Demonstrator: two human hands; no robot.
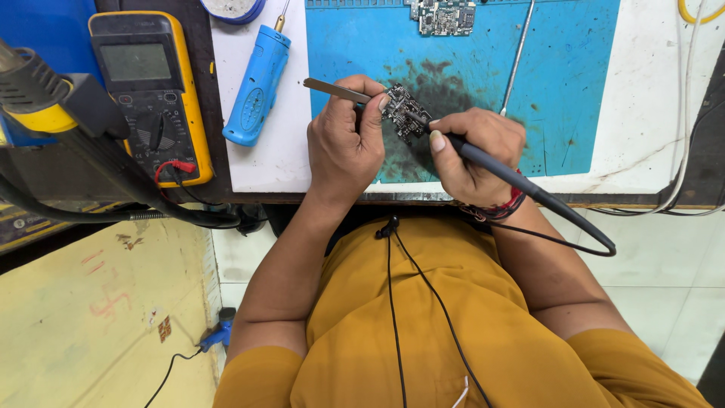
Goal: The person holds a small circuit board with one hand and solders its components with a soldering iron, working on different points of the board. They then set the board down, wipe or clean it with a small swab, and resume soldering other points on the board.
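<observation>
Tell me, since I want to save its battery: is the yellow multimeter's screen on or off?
Apparently off: the multimeter display is blank grey, no digits showing. The dial's setting is too small to tell.

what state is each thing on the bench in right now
left hand: gripping tweezers
right hand: gripping soldering iron, tip on small circuit board
multimeter: screen blank
blue tool: lying unused
second circuit board: lying untouched on blue mat

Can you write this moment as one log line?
left hand: holds tweezers on circuit board | right hand: holds soldering iron, tip on board | blue mat underneath
</observation>
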